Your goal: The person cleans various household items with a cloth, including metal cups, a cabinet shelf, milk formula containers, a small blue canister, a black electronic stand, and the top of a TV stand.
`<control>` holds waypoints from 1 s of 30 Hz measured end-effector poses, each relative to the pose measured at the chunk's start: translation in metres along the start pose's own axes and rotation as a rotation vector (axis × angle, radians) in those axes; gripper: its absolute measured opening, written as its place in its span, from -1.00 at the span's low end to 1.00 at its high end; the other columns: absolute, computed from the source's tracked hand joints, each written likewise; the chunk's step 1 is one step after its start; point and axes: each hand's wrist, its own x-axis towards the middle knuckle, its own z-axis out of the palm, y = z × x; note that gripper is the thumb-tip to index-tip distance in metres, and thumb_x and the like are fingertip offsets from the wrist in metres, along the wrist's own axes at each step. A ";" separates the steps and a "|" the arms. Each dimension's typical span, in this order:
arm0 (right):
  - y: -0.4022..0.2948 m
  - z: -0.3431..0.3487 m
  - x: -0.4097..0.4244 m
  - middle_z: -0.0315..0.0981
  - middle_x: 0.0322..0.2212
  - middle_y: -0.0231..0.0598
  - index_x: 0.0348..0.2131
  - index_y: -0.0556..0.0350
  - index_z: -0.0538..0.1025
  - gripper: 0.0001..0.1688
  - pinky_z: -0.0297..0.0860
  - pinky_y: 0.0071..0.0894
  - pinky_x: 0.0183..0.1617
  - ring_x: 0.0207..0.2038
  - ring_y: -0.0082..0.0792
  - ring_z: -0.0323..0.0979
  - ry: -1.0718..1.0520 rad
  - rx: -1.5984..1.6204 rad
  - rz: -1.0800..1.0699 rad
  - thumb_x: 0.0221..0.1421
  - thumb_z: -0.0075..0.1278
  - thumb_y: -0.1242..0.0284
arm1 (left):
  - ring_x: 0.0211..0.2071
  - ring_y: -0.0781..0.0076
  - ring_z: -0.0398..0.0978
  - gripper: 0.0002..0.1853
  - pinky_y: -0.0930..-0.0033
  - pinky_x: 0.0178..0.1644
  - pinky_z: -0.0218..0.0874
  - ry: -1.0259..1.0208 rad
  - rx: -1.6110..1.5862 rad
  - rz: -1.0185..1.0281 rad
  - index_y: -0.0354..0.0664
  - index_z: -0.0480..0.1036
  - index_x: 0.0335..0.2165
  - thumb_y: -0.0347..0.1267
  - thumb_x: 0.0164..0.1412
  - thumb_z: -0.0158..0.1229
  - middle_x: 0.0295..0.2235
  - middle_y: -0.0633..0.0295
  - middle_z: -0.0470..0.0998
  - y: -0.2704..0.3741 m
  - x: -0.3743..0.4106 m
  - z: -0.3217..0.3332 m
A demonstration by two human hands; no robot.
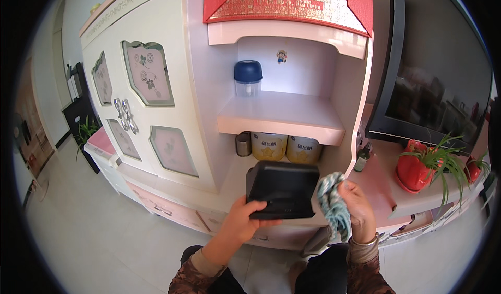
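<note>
My left hand [247, 220] grips the lower left edge of a black plastic box-like object [283, 188], thumb on its face and fingers beneath. Its exact kind cannot be told. Just to its right, my right hand [358, 206] holds a bunched blue-green and white cloth [334, 208], which hangs down from the fingers. The cloth and the black object are apart, with a narrow gap between them. Behind the black object, two yellow and white cans [269, 146] and a metal cup [243, 144] stand in the lower compartment of the pink and white cabinet.
A blue-lidded clear container [247, 78] stands on the middle shelf [282, 110]. To the right are a television [438, 67], a small dark spray bottle [363, 157] and a red pot [415, 172] with a leafy plant. White cabinet doors [152, 82] rise at left; a red frame-like box [282, 6] sits above.
</note>
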 end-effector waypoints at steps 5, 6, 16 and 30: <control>0.027 -0.005 0.009 0.41 -0.28 -0.24 -0.12 0.21 0.32 -0.43 0.37 -0.43 -0.19 -0.28 -0.40 0.40 0.272 0.323 -0.102 0.15 -0.28 0.07 | -0.22 0.06 0.41 -0.66 0.01 -0.22 0.37 0.124 -0.014 -0.023 -0.42 0.19 -0.14 -0.54 0.06 -0.11 -0.19 -0.01 0.37 -0.030 -0.018 -0.031; 0.032 -0.003 0.013 0.41 -0.28 -0.24 -0.11 0.21 0.32 -0.43 0.36 -0.43 -0.19 -0.28 -0.39 0.40 0.327 0.338 -0.108 0.15 -0.27 0.08 | -0.22 0.06 0.41 -0.66 0.01 -0.23 0.37 0.125 -0.005 -0.042 -0.40 0.19 -0.13 -0.54 0.05 -0.11 -0.19 0.01 0.37 -0.034 -0.018 -0.036; 0.121 0.064 0.030 0.18 -0.01 -0.14 -0.04 0.01 0.33 -0.41 0.08 -0.11 0.06 -0.01 -0.11 0.20 0.014 -1.444 -0.796 -0.13 0.03 0.34 | -0.22 0.18 0.42 -0.70 0.06 -0.24 0.38 0.180 -0.117 -0.119 -0.35 0.26 -0.18 -0.56 0.03 -0.10 -0.21 0.08 0.39 -0.056 -0.010 -0.057; 0.089 0.030 0.044 0.38 -0.24 -0.22 -0.31 0.09 0.47 -0.76 0.13 -0.24 -0.12 -0.19 -0.17 0.28 0.502 -1.286 -0.683 0.04 -0.12 0.38 | -0.21 0.22 0.41 -0.62 0.10 -0.28 0.41 0.025 0.337 0.073 -0.39 0.19 -0.11 -0.61 0.01 -0.11 -0.20 0.08 0.38 -0.054 -0.016 -0.045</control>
